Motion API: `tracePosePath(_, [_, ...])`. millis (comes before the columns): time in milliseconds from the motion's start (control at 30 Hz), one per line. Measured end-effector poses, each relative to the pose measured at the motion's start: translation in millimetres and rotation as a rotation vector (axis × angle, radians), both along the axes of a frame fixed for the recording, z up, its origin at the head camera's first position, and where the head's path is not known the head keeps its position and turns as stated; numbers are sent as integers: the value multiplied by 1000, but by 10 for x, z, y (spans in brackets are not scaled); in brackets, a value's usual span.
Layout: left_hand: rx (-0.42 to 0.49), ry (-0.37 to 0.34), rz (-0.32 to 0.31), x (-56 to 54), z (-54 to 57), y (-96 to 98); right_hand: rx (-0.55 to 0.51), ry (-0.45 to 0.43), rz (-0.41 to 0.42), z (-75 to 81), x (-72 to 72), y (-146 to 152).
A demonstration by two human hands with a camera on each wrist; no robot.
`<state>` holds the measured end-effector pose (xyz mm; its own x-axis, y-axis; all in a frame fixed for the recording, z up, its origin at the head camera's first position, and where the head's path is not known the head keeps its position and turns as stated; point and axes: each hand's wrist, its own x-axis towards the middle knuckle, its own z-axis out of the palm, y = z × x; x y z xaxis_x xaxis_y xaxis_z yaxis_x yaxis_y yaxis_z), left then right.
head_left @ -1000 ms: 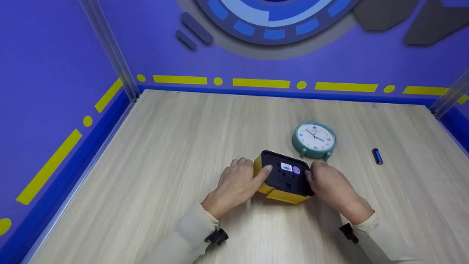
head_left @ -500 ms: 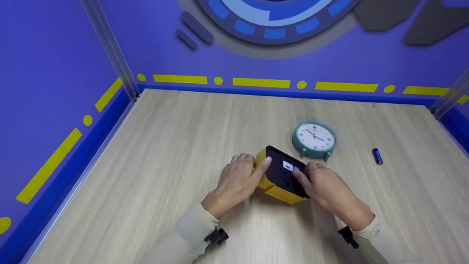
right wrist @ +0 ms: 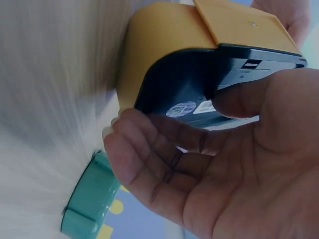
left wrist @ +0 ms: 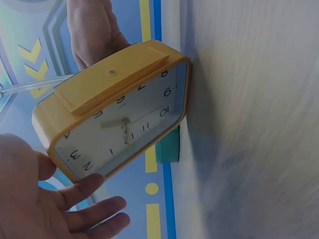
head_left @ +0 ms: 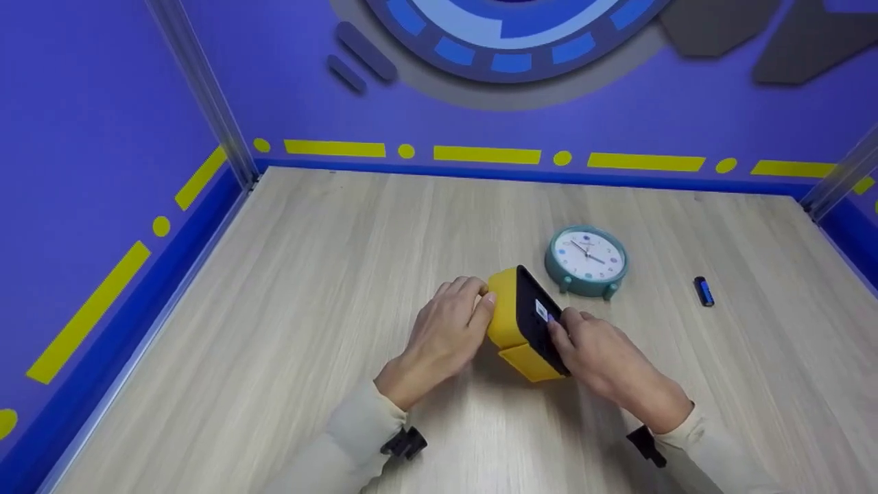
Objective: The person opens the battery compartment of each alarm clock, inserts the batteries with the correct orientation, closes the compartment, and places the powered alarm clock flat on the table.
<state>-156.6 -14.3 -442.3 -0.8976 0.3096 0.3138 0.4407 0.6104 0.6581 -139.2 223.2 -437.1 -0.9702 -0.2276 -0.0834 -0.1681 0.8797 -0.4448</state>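
Note:
A yellow alarm clock [head_left: 505,309] with a black back stands tilted over the table between both hands. Its numbered dial [left wrist: 132,119] shows upside down in the left wrist view. At one corner, the left hand [head_left: 444,324] pinches the clock between thumb and index finger, its other fingers extended. The right hand [head_left: 610,357] grips the opposite end, with its thumb [right wrist: 239,99] on the black back and its fingers [right wrist: 149,144] curled at the edge. A white label and a round purple sticker [right wrist: 180,109] are on that back, partly covered by the right hand in the head view.
Just beyond the yellow clock, a round teal alarm clock [head_left: 587,261] lies face up on the wooden table [head_left: 357,240]. Farther right lies a blue and black battery [head_left: 704,291]. Blue panels [head_left: 302,89] with yellow marks border the table at the back and sides.
The yellow clock has turned, so its back faces more to the right and more yellow side shows. The right thumb has moved inward over the back; the left thumb has slipped to the edge.

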Motion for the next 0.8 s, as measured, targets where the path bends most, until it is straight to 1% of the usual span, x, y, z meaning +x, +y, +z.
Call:
tracePosePath(100, [16, 18, -23, 2, 3, -1, -22, -6, 2, 1, 1, -7])
tracePosePath(233, [10, 41, -51, 3, 10, -1, -79, 1, -13, 11, 9, -24])
tracePosePath(300, [8, 46, -60, 1, 9, 0, -119, -2, -16, 23, 15, -36])
tracePosePath(467, [18, 41, -81, -4, -4, -8, -180, -3, -13, 57, 29, -55])
tracePosePath(633, [21, 48, -97, 1, -5, -20, -211, -22, -21, 78, 35, -54])
tracePosePath(800, [32, 65, -117, 13, 3, -18, -216, -6, -14, 85, 32, -61])
